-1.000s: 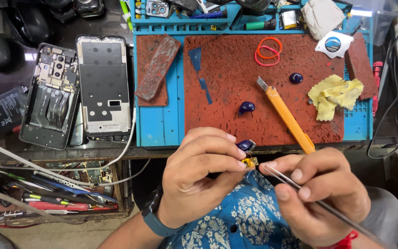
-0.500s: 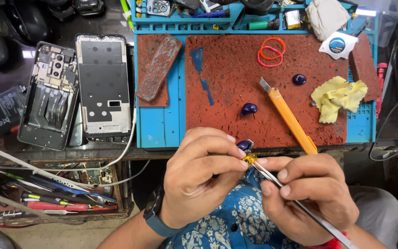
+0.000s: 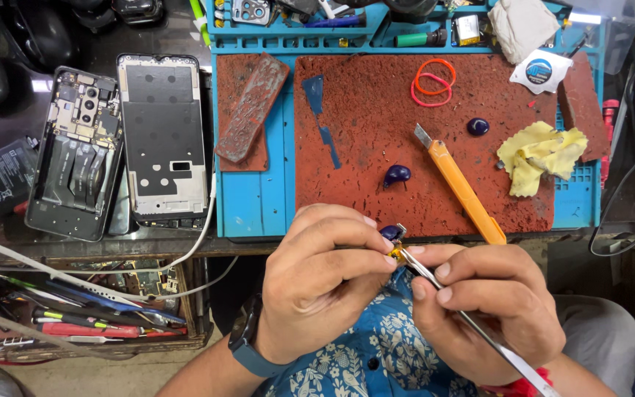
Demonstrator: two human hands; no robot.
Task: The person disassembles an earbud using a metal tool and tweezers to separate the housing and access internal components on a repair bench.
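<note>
Dark-blue small part (image 3: 392, 234) with a yellow bit, pinched in my left hand (image 3: 317, 283) fingertips, just below the red mat (image 3: 376, 125) edge; mostly hidden, can't tell what it is. My right hand (image 3: 486, 309) grips metal tweezers (image 3: 472, 323), tips touching the part, far end cut off. Orange utility knife (image 3: 461, 184) lies near, above.

Bare red mat (image 3: 361, 117) lies open at centre frame, between the blue strip (image 3: 321, 117) and the orange knife (image 3: 461, 187). Right of the knife, a yellow cloth (image 3: 542, 154) blocks passage (two dark blobs (image 3: 397, 175) also dot the mat). Opened phones (image 3: 123, 143) crowd the left.
</note>
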